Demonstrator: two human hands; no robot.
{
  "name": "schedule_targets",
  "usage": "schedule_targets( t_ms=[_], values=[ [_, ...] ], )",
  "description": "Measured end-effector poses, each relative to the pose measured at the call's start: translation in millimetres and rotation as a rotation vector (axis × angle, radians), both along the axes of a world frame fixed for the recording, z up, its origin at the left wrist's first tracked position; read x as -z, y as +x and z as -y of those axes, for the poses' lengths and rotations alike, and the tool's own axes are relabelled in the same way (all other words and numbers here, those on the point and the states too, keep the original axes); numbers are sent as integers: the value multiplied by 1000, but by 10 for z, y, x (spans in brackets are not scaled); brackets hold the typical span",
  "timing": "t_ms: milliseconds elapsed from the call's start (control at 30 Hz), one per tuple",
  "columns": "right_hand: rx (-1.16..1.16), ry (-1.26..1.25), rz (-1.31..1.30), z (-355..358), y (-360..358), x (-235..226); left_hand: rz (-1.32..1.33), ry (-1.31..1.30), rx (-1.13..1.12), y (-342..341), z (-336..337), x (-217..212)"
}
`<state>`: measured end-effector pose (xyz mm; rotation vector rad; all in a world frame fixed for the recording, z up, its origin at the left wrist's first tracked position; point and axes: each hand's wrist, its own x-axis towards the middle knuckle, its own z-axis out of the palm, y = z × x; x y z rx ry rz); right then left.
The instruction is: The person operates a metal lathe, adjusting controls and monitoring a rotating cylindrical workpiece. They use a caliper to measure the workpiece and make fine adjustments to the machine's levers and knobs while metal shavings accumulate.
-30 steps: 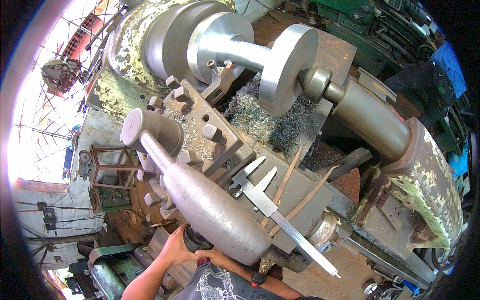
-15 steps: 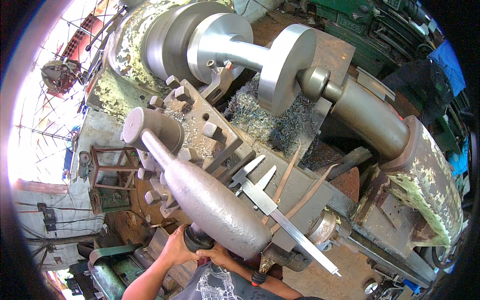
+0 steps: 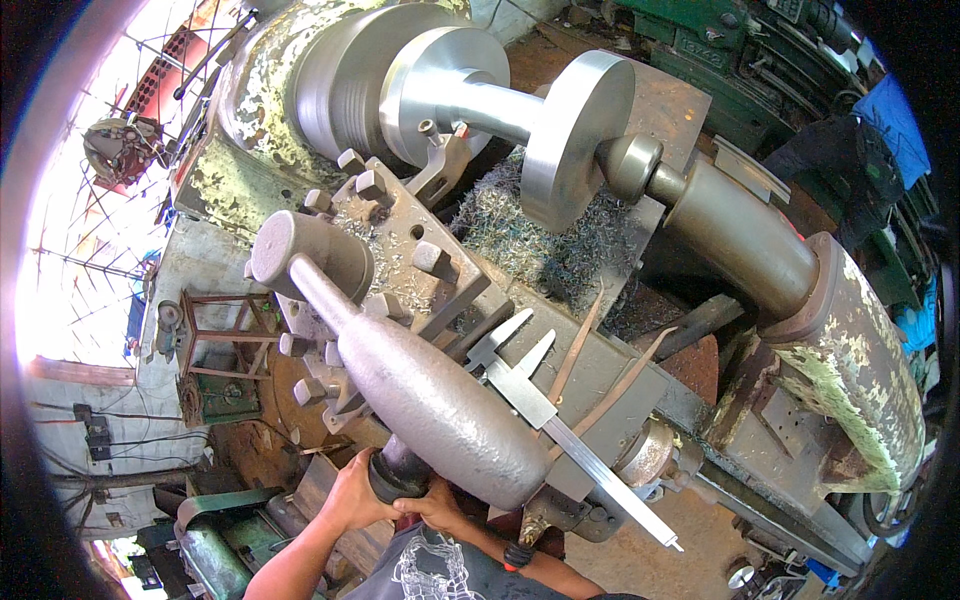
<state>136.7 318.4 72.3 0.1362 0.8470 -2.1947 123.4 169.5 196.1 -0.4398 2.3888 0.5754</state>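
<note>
Both hands close on a dark round handwheel knob at the picture's six o'clock: the left hand wraps it from nine o'clock, fingers curled tight; the right hand grips from four o'clock. Directly above, touching distance, a fat grey lever handle slants toward eleven o'clock, crowding the hands. At two o'clock of the hands a steel vernier caliper lies on the carriage, its tip overhanging the edge. Farther, at twelve o'clock, a bright turned workpiece sits between chuck and tailstock, with swarf heaped beneath. Open room lies only toward seven o'clock.
</note>
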Motion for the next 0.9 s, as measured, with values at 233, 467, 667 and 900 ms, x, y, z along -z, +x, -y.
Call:
schedule_targets(
  t_ms=[233,467,667,900],
  values=[
    [-3,-27,-35,-32,-25,-10,-18,1,12,6,8,36],
    [-31,-122,52,-28,-23,-27,-50,-4,27,-9,-28,-4],
    [-43,-141,72,-26,-18,-15,-27,12,2,-32,-49,-41],
    [-14,-133,53,-13,8,34,-59,-5,37,-31,-35,-15]
  ],
)
